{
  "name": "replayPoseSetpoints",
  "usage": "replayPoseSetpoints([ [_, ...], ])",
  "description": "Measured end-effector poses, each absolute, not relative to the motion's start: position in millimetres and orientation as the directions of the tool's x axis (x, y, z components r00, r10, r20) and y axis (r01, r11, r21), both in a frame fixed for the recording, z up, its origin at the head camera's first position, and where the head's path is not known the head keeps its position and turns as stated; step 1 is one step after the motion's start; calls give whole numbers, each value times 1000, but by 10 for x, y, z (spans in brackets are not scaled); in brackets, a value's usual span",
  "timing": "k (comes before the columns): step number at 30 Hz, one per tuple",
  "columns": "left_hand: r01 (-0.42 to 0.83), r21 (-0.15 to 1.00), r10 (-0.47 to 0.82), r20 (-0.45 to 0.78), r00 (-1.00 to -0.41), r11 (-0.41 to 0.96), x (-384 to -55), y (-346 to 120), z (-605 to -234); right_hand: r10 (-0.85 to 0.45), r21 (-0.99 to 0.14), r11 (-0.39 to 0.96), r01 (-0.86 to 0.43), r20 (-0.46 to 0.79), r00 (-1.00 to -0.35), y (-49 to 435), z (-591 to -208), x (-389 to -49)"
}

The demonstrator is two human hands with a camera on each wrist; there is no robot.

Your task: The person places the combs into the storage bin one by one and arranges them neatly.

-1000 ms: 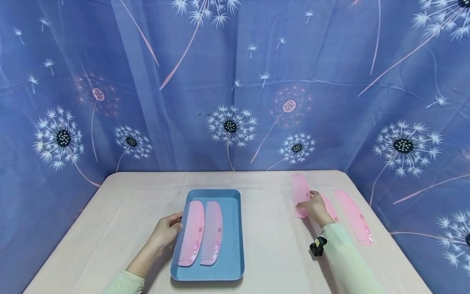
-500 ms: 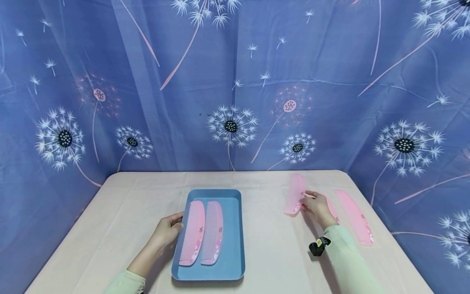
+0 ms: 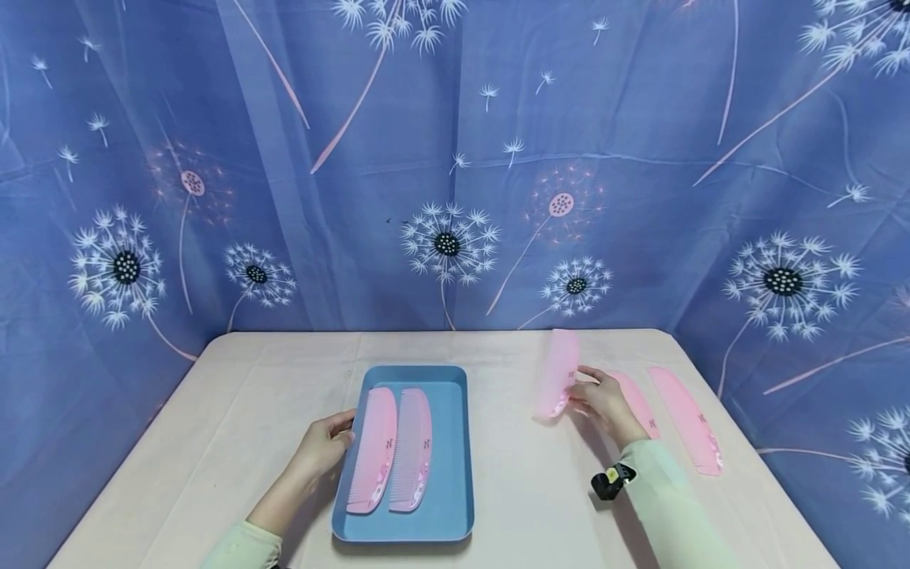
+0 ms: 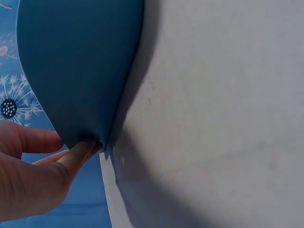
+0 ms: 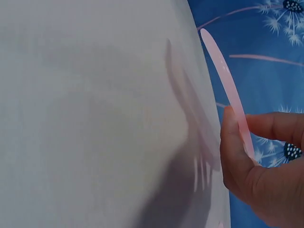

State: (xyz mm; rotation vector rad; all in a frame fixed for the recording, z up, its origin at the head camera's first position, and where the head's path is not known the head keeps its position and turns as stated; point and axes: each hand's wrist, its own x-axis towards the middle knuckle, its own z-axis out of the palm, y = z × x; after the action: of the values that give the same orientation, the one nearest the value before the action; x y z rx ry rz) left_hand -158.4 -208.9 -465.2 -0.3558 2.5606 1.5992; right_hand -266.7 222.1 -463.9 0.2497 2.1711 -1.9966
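My right hand pinches a pink comb by its curved back, and the comb's shadow falls on the table below in the right wrist view. Thumb and fingers press the comb from both sides there. On the left, my left hand grips the left rim of a blue tray; the left wrist view shows thumb and fingers around the tray's edge. Two pink combs, one at the left and one beside it, lie side by side in the tray, teeth to the left.
Right of my right hand, two more pink combs lie on the pale tablecloth: a nearer one, partly hidden by the hand, and a farther one. A blue dandelion-print curtain stands behind the table.
My right hand has lifted the comb off the table and moved it to the left, uncovering more of the comb behind the hand. My left hand and the tray stay in place.
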Motion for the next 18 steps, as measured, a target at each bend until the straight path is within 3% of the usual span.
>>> replayPoseSetpoints([
  [18, -240, 873, -145, -196, -970, 424, -1581, -2087, -4662, -145, -976, -74, 204, -191, -971, 1898, -4559, -2519],
])
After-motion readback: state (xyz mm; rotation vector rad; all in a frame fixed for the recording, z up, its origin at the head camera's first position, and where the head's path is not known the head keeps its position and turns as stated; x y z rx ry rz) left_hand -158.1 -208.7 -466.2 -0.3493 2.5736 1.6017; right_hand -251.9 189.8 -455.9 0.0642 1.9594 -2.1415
